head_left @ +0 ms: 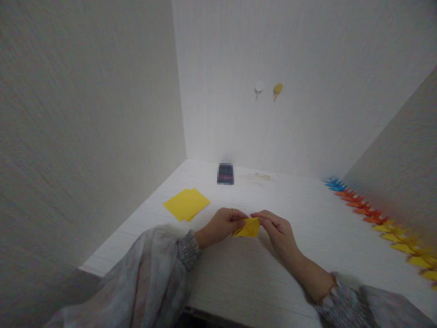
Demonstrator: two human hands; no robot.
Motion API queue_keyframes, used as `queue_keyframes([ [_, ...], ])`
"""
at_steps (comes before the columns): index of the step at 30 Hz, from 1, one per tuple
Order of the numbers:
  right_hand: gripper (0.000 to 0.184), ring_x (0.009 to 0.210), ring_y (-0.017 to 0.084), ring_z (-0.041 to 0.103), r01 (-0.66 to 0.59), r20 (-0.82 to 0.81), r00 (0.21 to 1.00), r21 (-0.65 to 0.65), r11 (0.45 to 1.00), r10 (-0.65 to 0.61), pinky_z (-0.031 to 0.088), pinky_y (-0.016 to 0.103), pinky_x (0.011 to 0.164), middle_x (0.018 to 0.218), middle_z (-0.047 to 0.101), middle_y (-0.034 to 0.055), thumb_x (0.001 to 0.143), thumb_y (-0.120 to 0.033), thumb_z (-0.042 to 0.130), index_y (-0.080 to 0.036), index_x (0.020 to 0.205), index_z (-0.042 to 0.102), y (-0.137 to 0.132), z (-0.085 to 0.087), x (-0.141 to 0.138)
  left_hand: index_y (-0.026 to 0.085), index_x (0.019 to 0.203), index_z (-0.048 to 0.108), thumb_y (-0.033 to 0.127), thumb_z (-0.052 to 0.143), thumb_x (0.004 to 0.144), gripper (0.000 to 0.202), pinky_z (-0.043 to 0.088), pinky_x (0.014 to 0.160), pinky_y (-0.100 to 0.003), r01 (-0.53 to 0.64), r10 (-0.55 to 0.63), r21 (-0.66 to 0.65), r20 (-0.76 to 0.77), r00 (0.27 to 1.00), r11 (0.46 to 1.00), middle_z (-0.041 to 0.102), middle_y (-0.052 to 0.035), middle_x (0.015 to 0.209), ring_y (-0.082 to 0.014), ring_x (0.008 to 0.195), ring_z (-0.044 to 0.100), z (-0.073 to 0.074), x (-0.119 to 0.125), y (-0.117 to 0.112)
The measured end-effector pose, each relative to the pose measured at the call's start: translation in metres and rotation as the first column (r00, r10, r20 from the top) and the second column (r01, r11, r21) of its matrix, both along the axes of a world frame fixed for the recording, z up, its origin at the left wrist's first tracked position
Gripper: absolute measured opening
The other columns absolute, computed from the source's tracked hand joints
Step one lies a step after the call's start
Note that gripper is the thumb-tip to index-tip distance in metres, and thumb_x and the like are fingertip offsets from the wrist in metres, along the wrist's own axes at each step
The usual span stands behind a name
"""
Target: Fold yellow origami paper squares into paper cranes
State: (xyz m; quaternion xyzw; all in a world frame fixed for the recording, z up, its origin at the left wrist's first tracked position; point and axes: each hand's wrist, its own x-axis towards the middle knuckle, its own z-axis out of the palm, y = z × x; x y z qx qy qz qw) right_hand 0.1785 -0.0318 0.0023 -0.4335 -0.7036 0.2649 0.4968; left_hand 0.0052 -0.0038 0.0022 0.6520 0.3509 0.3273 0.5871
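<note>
Between my two hands is a small folded piece of yellow origami paper [250, 227], just above the white table. My left hand [223, 224], with a ring on one finger, pinches its left side. At its upper right corner, the thumb and fingers of my right hand [278, 229] close on the paper's edge. Part of the folded shape is covered by my left fingers. Farther left lies a short stack of yellow paper sheets [186, 204], slightly fanned out.
Folded paper cranes stand in a row along the right wall: blue ones [335, 184] at the back, orange ones [362, 204], then yellow ones [406, 242] nearer me. A dark, blurred box [226, 174] sits by the back wall. Two hooks [277, 89] are on that wall.
</note>
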Motion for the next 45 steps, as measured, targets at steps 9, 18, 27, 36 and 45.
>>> queue_keyframes([
  [9,0.018,0.062,0.015,0.053,0.071,0.064,0.996,-0.067,0.995,-0.067,0.045,0.027,0.06,0.07,0.06,0.0032,0.073,-0.034,0.055,-0.018,0.08,0.063,0.002,-0.001,-0.005,0.011,0.086,0.061,0.033,0.058,0.067,0.029,0.039,0.054,-0.021,-0.066,0.066,0.017,0.026,0.998,0.998,0.061,-0.003,0.067,-0.0089,0.055,0.052,-0.008,0.001,0.004],
  [18,0.017,0.063,0.015,0.053,0.025,0.113,0.993,-0.048,0.999,-0.019,0.044,0.026,0.058,0.07,0.06,0.0035,0.073,-0.034,0.056,-0.018,0.073,0.062,0.002,-0.001,-0.011,0.013,0.083,0.057,0.031,0.061,0.066,0.025,0.044,0.062,-0.022,-0.06,0.057,0.092,0.041,0.998,0.994,0.064,-0.0036,0.077,-0.0113,0.068,0.058,-0.012,0.0,0.004],
  [27,0.014,0.061,0.014,0.053,-0.012,0.108,0.994,0.055,0.998,0.006,0.044,0.025,0.057,0.064,0.056,0.0024,0.074,-0.029,0.056,-0.018,0.066,0.061,-0.003,0.007,-0.013,0.013,0.079,0.058,0.036,0.057,0.069,0.025,0.041,0.05,-0.017,-0.041,0.072,0.269,-0.106,0.992,0.962,0.059,-0.0008,0.065,-0.0075,0.054,0.053,-0.004,-0.004,-0.001],
  [36,0.012,0.063,0.014,0.053,-0.116,0.069,0.991,0.045,0.992,0.112,0.044,0.026,0.059,0.067,0.056,0.0023,0.075,-0.028,0.055,-0.019,0.071,0.062,-0.004,0.006,-0.008,0.013,0.074,0.049,0.029,0.061,0.067,0.021,0.038,0.052,-0.016,0.07,-0.085,0.125,0.125,0.988,0.99,0.052,0.0036,0.061,-0.0042,0.054,0.049,-0.004,-0.003,-0.002],
  [45,0.015,0.061,0.013,0.052,-0.059,-0.07,0.996,-0.097,0.994,0.053,0.042,0.024,0.055,0.065,0.053,0.0008,0.073,-0.03,0.058,-0.017,0.066,0.059,-0.005,0.003,-0.009,0.011,0.072,0.049,0.031,0.066,0.061,0.029,0.041,0.054,-0.021,0.047,-0.028,-0.089,0.204,0.979,0.995,0.059,0.0001,0.06,-0.008,0.054,0.055,0.002,-0.001,-0.002],
])
